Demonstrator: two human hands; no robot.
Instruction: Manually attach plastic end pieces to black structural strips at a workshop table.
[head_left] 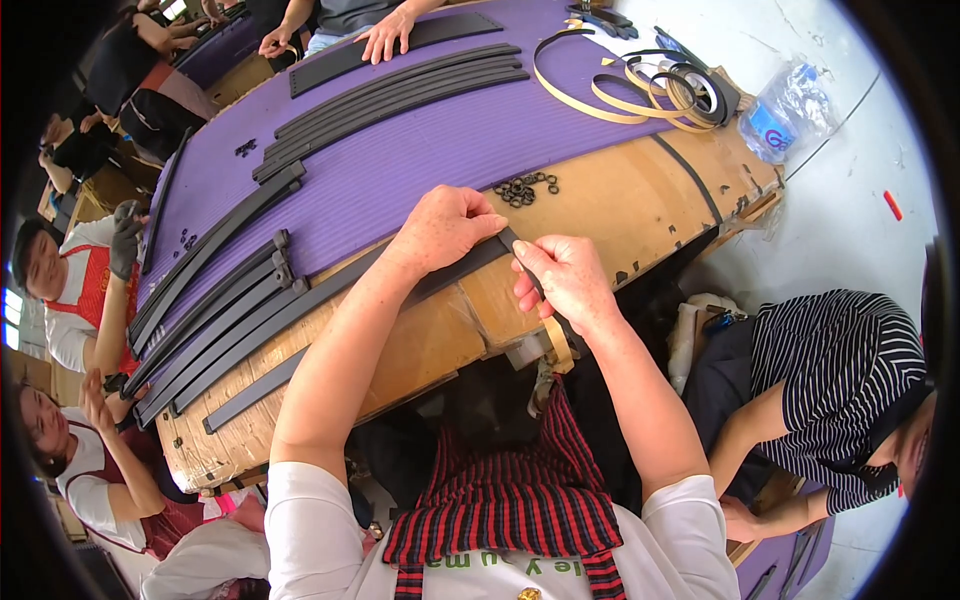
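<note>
My left hand [450, 228] is closed, its thumb and fingers pinching at the right end of a long flat black bar [465, 265]. That bar lies slantwise along the near edge of the table, partly hidden under my left forearm. Just right of the bar's end, my right hand [565, 280] is closed on a narrow black strip with tan backing [557, 345]; its tan tail hangs below the table edge. Small black rings [525, 188] lie in a loose pile beyond my hands. More black bars [230, 310] lie side by side to the left, some with end fittings.
Cardboard [630, 195] and a purple ribbed mat [400, 140] cover the table. Black strip rolls with tan backing [690, 95] lie far right, beside a plastic bottle [775, 120]. Across the table, a co-worker's hand [388, 35] rests on a black panel [440, 38]. Other people are close by on both sides.
</note>
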